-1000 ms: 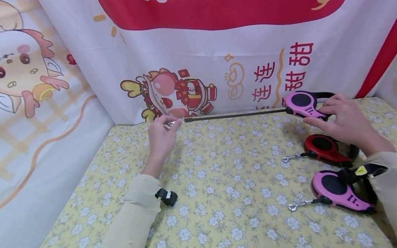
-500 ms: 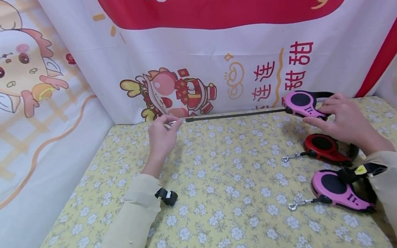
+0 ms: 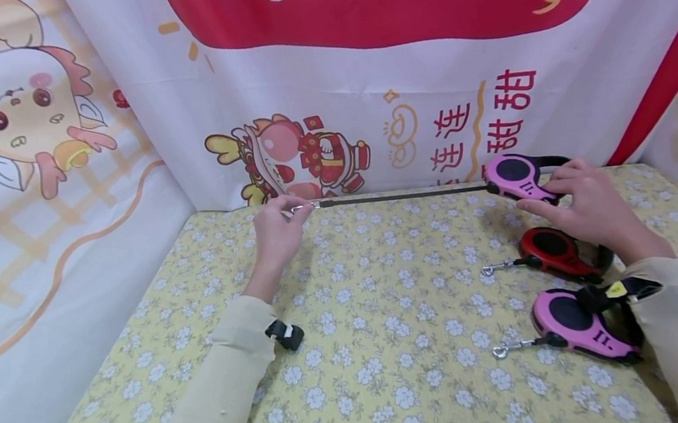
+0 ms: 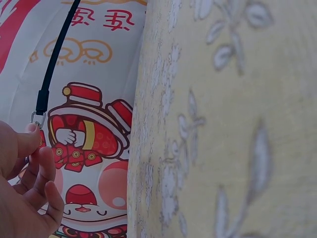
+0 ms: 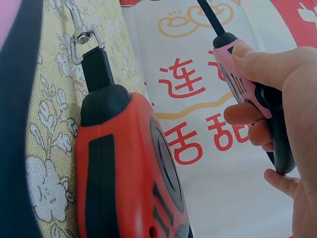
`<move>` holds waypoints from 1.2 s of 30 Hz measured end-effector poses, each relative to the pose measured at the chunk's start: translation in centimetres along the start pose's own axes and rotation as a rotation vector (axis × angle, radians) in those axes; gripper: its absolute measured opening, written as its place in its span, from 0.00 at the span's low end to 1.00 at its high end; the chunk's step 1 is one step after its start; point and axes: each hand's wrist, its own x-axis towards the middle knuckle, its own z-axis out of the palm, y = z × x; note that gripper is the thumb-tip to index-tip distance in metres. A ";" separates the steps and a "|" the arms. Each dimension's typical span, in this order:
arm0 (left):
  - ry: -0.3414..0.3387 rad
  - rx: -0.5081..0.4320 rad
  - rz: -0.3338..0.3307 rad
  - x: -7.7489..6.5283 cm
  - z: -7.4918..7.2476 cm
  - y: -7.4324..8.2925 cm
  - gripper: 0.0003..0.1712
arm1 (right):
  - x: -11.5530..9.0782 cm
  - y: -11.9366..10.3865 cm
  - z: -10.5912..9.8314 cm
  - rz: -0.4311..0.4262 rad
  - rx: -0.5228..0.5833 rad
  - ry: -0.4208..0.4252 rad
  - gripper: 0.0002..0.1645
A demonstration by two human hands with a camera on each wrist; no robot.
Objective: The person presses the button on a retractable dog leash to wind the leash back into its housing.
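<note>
At the back of the table, my right hand [image 3: 590,204] grips a pink and black retractable dog leash [image 3: 513,174] by its body and handle. A black strap [image 3: 405,196] runs taut and level from its nose over to my left hand [image 3: 278,231]. There the thumb and fingertips pinch the metal snap hook [image 3: 314,205] at the strap's end, most of it hidden by the fingers. In the left wrist view, the hook's ring [image 4: 38,119] shows just above the thumb. The right wrist view shows my fingers wrapped about the pink casing [image 5: 242,74].
Under my right forearm, a red and black leash [image 3: 554,252] and a second pink leash [image 3: 583,324] lie on the flowered tablecloth [image 3: 388,343], hooks pointing left. A printed white and red cloth [image 3: 393,77] hangs along the table's back edge, another [image 3: 37,199] at the left.
</note>
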 end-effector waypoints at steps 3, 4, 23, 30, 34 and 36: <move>-0.006 -0.005 -0.010 0.0 0.0 0.1 0.11 | 0.0 0.0 0.0 0.002 0.002 -0.002 0.38; -0.008 -0.004 -0.013 0.0 0.0 0.1 0.11 | 0.0 0.0 0.0 0.002 0.003 -0.003 0.38; -0.010 0.015 0.029 0.1 0.2 0.0 0.12 | 0.0 -0.1 0.0 -0.011 0.007 -0.015 0.36; -0.021 0.014 0.030 0.1 0.3 0.0 0.12 | 0.0 -0.2 0.0 -0.014 -0.001 -0.019 0.37; -0.026 0.015 0.034 0.0 0.2 0.0 0.12 | 0.1 -0.2 0.1 -0.017 -0.005 -0.023 0.36; -0.028 0.017 0.038 -0.1 0.2 0.0 0.12 | 0.1 -0.2 0.2 -0.014 -0.006 -0.026 0.36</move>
